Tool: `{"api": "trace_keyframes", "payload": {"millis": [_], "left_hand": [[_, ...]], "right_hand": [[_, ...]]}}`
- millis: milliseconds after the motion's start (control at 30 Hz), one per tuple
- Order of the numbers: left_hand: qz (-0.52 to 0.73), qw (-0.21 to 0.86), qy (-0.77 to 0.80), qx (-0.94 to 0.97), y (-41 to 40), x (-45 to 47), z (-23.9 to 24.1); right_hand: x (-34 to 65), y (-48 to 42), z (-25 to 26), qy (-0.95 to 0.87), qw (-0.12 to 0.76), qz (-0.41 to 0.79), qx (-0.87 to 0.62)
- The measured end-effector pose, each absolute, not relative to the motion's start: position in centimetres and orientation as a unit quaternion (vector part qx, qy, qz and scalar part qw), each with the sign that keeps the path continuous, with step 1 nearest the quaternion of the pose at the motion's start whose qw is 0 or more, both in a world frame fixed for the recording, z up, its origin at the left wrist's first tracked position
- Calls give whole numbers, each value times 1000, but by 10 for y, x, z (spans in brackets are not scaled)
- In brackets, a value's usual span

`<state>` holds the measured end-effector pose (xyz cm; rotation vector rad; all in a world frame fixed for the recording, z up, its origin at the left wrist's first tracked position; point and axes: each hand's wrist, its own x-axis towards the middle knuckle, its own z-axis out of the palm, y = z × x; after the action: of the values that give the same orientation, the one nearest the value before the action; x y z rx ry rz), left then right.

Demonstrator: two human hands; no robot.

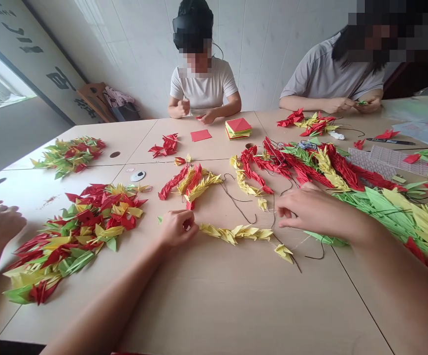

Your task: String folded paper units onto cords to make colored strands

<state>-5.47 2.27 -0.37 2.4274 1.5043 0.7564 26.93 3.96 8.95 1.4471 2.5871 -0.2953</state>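
Your left hand (177, 228) is closed on the left end of the yellow paper chain (240, 232). The chain lies on the tabletop (236, 301), in the middle between your hands. Your right hand (306, 209) has its fingertips pressed together on the dark cord (273, 202), just beside the chain's right end. The pile of folded pieces (73, 231) lies at the left.

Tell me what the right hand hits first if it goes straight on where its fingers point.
Most likely the loose yellow folded piece just beyond the right hand and its fingertips, then the red-and-yellow strand. Depth is hard to judge.
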Motion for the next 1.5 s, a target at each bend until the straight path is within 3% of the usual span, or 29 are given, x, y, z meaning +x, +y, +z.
{"api": "trace_keyframes", "payload": {"millis": [133,433,600,833,1033,1233,1433,1500], "left_hand": [[294,57,551,779,23,-53,-3],[378,20,571,728,22,-53,2],[390,25,568,725,22,-53,1],[421,27,565,709,21,-53,0],[453,15,550,701,19,-51,2],[389,31,545,742,21,-56,-2],[262,48,522,810,25,-62,-8],[248,42,522,815,25,-61,-7]], "right_hand": [[269,32,95,838,188,-171,484],[263,40,66,853,186,-165,459],[261,43,53,850,228,-178,440],[279,47,84,844,116,-231,470],[315,45,120,855,74,-300,416],[326,46,123,844,64,-298,442],[310,49,103,799,227,-225,509],[306,51,100,801,226,-166,528]]}}
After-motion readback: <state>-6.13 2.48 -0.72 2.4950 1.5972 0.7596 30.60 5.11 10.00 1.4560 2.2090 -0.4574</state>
